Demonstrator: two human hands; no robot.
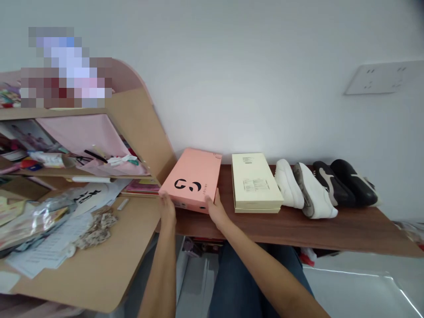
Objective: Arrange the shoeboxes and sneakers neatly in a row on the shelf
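Observation:
A pink shoebox with black lettering rests at the left end of the dark wooden bench, tilted a little. My left hand grips its near left corner, and my right hand holds the near right corner. The fingers of both hands are partly hidden by the box. To the right lies a cream shoebox, lid on, with printed labels. Beside that stand white sneakers, then a pair of dark shoes.
The wooden bench runs along the wall. Close on the left is a desk with papers, plastic bags and a scrunched cloth. Its shelf side panel rises next to the pink box. A socket plate is on the wall.

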